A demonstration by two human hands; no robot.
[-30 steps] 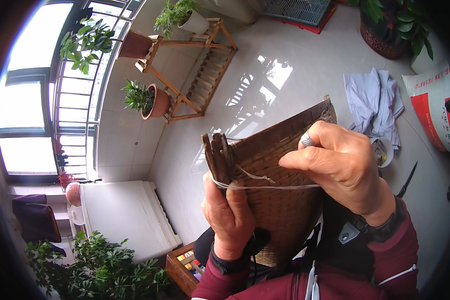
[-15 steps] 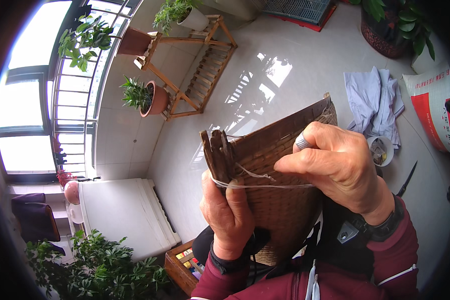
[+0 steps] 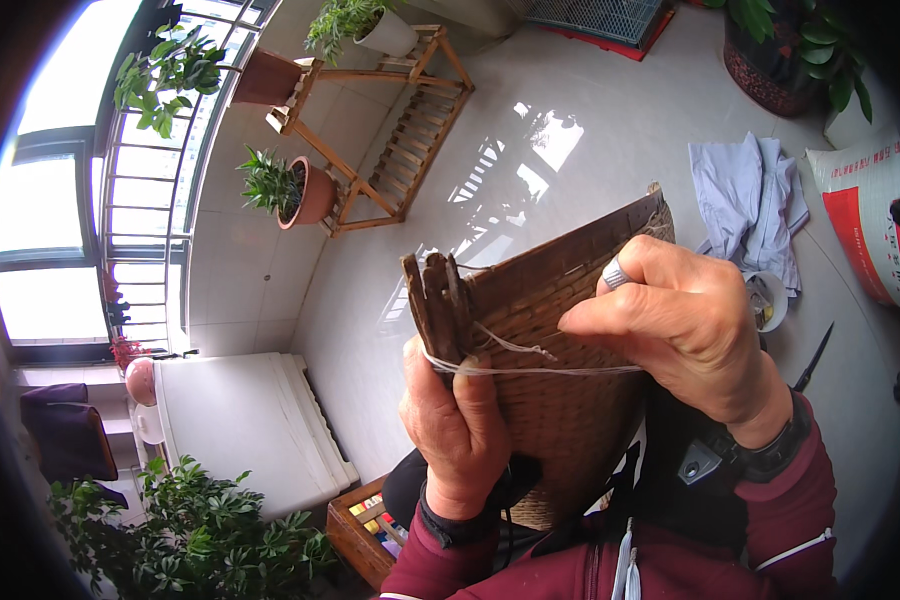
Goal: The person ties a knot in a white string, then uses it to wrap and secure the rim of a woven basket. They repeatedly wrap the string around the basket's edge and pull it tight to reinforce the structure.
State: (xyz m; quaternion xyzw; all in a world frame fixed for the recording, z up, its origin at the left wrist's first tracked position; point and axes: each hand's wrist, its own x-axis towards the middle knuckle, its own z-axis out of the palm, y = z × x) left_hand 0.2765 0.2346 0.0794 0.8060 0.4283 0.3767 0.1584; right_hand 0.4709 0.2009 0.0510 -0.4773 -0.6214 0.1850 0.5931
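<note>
A brown woven bamboo basket point(image 3: 560, 400) leans tilted in front of my body, its dark rim running up to the right. My left hand point(image 3: 455, 425) is closed around the basket's left rim end, where rough wooden pieces stick up, with its thumb pressing on a white string point(image 3: 560, 371). From there the string stretches across the basket's side to my right hand point(image 3: 680, 335), whose fingers are closed on it and which wears a ridged thimble ring point(image 3: 615, 273). A short knotted string end point(image 3: 520, 347) hangs loose on the weave.
Grey-blue cloth point(image 3: 745, 195), a small white tub point(image 3: 767, 300) and a dark pointed tool point(image 3: 818, 355) lie on the floor to the right, near a white-and-red sack point(image 3: 860, 225). A wooden plant stand point(image 3: 400, 160) is far left; a wooden box point(image 3: 355, 530) sits by my left arm.
My right hand has shifted slightly to the right, drawing the string along. My left hand and the basket stay nearly in place.
</note>
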